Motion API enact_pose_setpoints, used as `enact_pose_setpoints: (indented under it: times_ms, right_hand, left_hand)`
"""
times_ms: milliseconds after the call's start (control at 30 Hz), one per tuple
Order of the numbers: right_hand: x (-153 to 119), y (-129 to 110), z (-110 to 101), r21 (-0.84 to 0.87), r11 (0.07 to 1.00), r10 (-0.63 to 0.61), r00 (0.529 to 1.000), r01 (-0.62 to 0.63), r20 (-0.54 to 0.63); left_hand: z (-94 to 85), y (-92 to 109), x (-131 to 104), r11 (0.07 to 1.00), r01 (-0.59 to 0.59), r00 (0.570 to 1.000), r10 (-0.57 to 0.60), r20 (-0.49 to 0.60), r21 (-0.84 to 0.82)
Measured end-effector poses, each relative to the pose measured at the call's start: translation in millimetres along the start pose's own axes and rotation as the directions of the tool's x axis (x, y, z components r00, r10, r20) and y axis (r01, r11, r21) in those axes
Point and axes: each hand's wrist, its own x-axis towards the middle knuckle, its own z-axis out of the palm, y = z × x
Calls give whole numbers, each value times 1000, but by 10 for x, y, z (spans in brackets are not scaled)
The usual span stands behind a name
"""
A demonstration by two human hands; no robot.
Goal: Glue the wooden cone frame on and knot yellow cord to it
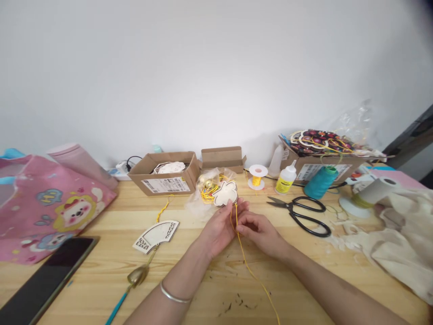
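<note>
My left hand [221, 225] holds a pale wooden cutout [225, 194] with a wavy outline, its thumb on the lower edge. Close beside it on the right, my right hand [256, 228] pinches a yellow cord [250, 269], which hangs from the cutout's lower edge and trails toward the near side of the table. Just behind the cutout lies a clear plastic bag [199, 198] with yellow cords and a gold bell. A fan-shaped wooden piece [156, 234] with a yellow loop lies to the left, joined to a gold bell [137, 275] and a teal tassel [117, 308].
Black-handled scissors [297, 210], a glue bottle [286, 179], a teal thread cone [320, 183] and a yellow thread spool [257, 178] stand or lie right. Cardboard box [165, 185] behind, phone [50, 277] and pink bag [67, 207] left, beige cloth [399, 234] right.
</note>
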Motion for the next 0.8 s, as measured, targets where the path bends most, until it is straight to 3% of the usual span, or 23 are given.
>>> enact_pose_setpoints:
  times_ms: [133, 267, 467, 633, 800]
  right_hand:
    - [-3, -19, -21, 241, 966, 109, 993, -94, -49]
    - [-4, -22, -69, 500, 851, 233, 968, -158, -90]
    - [28, -89, -109, 442, 819, 426, 904, -366, -42]
    - [38, -112, -92, 478, 802, 449, 889, -359, -87]
    - [38, -88, -95, 543, 781, 446, 885, -310, -136]
  left_hand:
    - [-28, -1, 11, 998, -27, 999, 29, -39, 51]
    - [-45, 33, -9, 990, -3, 997, 14, -73, 140]
    - [3, 72, -66, 924, 134, 991, -134, -23, 358]
    - [38, 47, -77, 862, 189, 979, -204, -19, 470]
    - [50, 68, -88, 881, 152, 981, -189, 40, 449]
